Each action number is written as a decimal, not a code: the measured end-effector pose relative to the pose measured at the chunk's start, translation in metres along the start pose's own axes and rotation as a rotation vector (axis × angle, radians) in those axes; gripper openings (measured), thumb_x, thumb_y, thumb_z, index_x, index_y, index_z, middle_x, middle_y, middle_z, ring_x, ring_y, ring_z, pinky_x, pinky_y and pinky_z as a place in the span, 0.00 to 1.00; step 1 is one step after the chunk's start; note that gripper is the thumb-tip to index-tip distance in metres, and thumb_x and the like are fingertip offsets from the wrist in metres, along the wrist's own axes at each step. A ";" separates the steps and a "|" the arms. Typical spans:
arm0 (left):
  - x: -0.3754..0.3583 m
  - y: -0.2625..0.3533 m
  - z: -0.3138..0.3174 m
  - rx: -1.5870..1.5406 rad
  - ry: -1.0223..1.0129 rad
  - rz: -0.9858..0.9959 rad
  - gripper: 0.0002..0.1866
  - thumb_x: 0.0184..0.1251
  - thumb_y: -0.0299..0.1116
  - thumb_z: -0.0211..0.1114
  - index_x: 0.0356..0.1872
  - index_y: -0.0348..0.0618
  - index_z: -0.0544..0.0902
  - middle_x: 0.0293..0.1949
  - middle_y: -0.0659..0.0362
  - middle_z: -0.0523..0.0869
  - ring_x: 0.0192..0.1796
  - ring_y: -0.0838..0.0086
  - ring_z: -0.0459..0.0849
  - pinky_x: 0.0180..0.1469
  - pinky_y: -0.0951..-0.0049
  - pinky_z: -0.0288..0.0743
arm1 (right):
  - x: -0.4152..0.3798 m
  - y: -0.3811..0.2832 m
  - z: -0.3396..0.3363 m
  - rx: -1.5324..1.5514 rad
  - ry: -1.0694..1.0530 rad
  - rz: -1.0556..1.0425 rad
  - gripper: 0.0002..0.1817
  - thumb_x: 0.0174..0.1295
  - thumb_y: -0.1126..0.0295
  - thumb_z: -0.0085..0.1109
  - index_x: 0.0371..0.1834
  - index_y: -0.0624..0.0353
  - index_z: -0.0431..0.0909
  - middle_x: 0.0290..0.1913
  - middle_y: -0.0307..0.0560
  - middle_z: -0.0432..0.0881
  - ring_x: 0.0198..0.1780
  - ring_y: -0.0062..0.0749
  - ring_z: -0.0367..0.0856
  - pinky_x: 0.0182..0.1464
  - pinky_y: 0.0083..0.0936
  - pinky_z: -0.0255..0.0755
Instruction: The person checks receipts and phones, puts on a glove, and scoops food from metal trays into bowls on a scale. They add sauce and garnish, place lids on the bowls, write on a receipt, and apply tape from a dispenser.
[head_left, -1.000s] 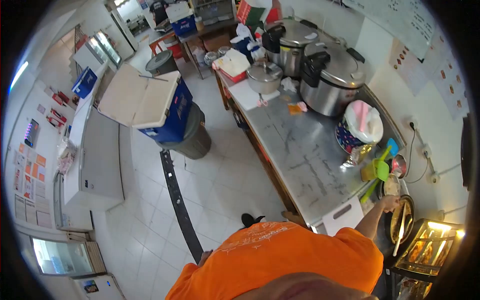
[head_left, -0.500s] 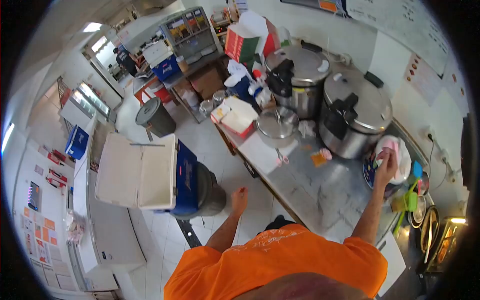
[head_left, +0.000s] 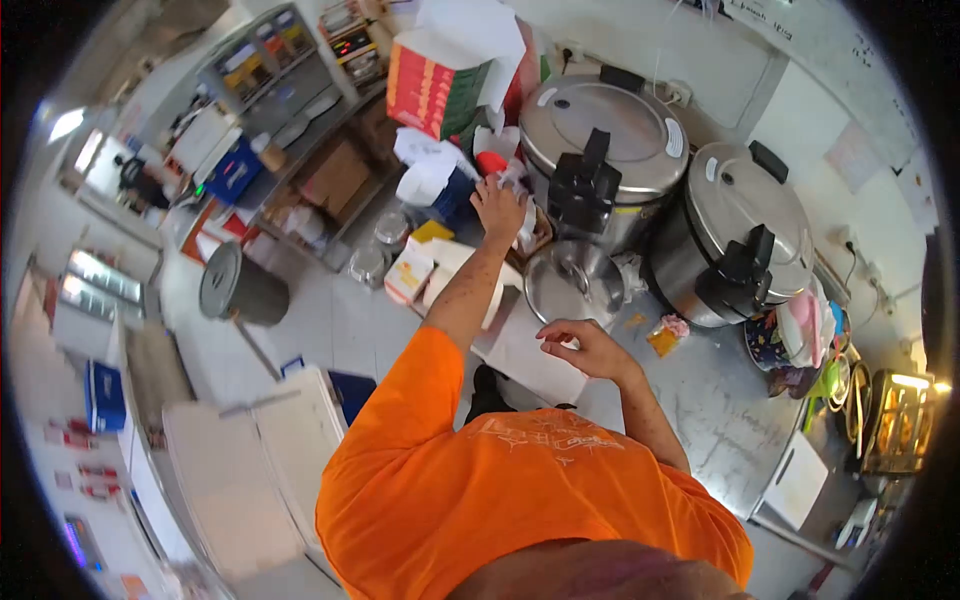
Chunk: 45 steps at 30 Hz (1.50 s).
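My left hand (head_left: 498, 212) reaches over the cluttered back of the counter, its fingers stretched onto a clear plastic-wrapped item (head_left: 522, 180) beside a dark blue container (head_left: 452, 192). What lies under the fingertips is partly hidden. My right hand (head_left: 588, 350) hovers with bent fingers and the thumb apart, nothing visible in it. Just beyond it sits a steel pot with a shiny lid (head_left: 570, 285). A white board (head_left: 535, 355) lies below and to the left of that hand. Near my left forearm are an open carton (head_left: 465, 270) and a small yellow packet (head_left: 433, 232).
Two large steel cookers (head_left: 605, 130) with black clamps stand along the wall. A pink cloth (head_left: 808, 318) hangs over a patterned bowl (head_left: 765, 340) at right. A yellow packet (head_left: 664, 338) lies on the counter. A grey bin (head_left: 245, 285) and open cooler lid (head_left: 230, 470) are at left.
My right hand has left the pink cloth at the right and come over near the lidded pot. My left hand has risen from beside the counter to the items at the back. The view has turned.
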<state>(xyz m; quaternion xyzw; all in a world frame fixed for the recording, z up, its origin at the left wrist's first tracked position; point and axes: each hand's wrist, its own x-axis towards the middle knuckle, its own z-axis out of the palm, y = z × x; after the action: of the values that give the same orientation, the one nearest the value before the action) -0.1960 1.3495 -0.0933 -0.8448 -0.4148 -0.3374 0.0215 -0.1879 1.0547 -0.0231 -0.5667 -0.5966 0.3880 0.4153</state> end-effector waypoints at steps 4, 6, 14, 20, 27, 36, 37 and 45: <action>0.038 -0.036 0.039 -0.022 -0.023 0.097 0.12 0.53 0.43 0.66 0.34 0.48 0.85 0.50 0.60 0.74 0.59 0.62 0.64 0.55 0.51 0.56 | 0.064 0.008 0.008 -0.021 0.175 0.193 0.12 0.62 0.66 0.58 0.44 0.61 0.79 0.32 0.46 0.82 0.35 0.29 0.80 0.43 0.24 0.72; 0.042 -0.055 0.042 -0.187 -0.068 0.062 0.09 0.55 0.41 0.65 0.32 0.49 0.86 0.51 0.61 0.74 0.59 0.61 0.64 0.55 0.49 0.55 | 0.094 0.018 0.011 0.010 0.264 0.214 0.12 0.62 0.67 0.58 0.44 0.61 0.79 0.33 0.47 0.82 0.37 0.29 0.80 0.43 0.24 0.72; 0.041 -0.131 0.068 -0.908 -0.405 0.043 0.10 0.61 0.33 0.61 0.37 0.36 0.84 0.50 0.52 0.79 0.52 0.58 0.73 0.54 0.64 0.67 | 0.269 0.081 -0.003 -0.078 0.916 0.083 0.17 0.60 0.70 0.57 0.53 0.57 0.75 0.51 0.52 0.78 0.44 0.35 0.80 0.46 0.28 0.73; 0.048 -0.141 0.050 -0.803 -0.250 0.291 0.10 0.63 0.31 0.58 0.35 0.33 0.82 0.45 0.51 0.79 0.46 0.60 0.78 0.49 0.67 0.72 | 0.303 0.133 -0.011 -0.232 0.808 0.128 0.12 0.60 0.72 0.56 0.46 0.63 0.78 0.34 0.47 0.83 0.36 0.22 0.79 0.39 0.22 0.72; 0.065 -0.148 0.035 -1.023 -0.138 0.087 0.07 0.62 0.26 0.58 0.35 0.34 0.81 0.40 0.51 0.81 0.42 0.60 0.80 0.47 0.68 0.73 | 0.293 0.093 0.007 -0.195 1.094 0.165 0.08 0.56 0.71 0.61 0.36 0.63 0.78 0.33 0.49 0.81 0.34 0.32 0.80 0.37 0.26 0.72; 0.091 -0.133 0.008 -0.835 -0.290 0.234 0.07 0.62 0.32 0.58 0.35 0.44 0.83 0.39 0.58 0.82 0.42 0.59 0.79 0.45 0.69 0.72 | 0.311 0.096 0.049 -1.059 0.635 0.246 0.17 0.53 0.63 0.60 0.47 0.54 0.78 0.50 0.49 0.76 0.56 0.46 0.68 0.55 0.44 0.66; 0.094 -0.132 0.006 -0.847 -0.282 0.313 0.08 0.63 0.32 0.57 0.36 0.43 0.83 0.38 0.57 0.82 0.40 0.61 0.80 0.44 0.71 0.71 | 0.313 0.094 0.047 -1.053 0.643 0.247 0.17 0.53 0.63 0.60 0.47 0.54 0.78 0.50 0.49 0.76 0.56 0.46 0.68 0.55 0.44 0.66; 0.140 -0.132 -0.064 -1.725 -0.306 -0.406 0.12 0.71 0.37 0.52 0.43 0.39 0.77 0.39 0.60 0.79 0.44 0.77 0.76 0.46 0.73 0.71 | 0.301 0.114 0.003 -1.154 0.462 0.537 0.15 0.55 0.65 0.53 0.42 0.59 0.81 0.60 0.51 0.70 0.60 0.45 0.68 0.55 0.41 0.69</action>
<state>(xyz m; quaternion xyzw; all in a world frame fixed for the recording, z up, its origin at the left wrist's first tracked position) -0.2661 1.5115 0.0065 -0.5134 -0.1571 -0.4126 -0.7359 -0.1542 1.3614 -0.1142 -0.8946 -0.4425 -0.0341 0.0524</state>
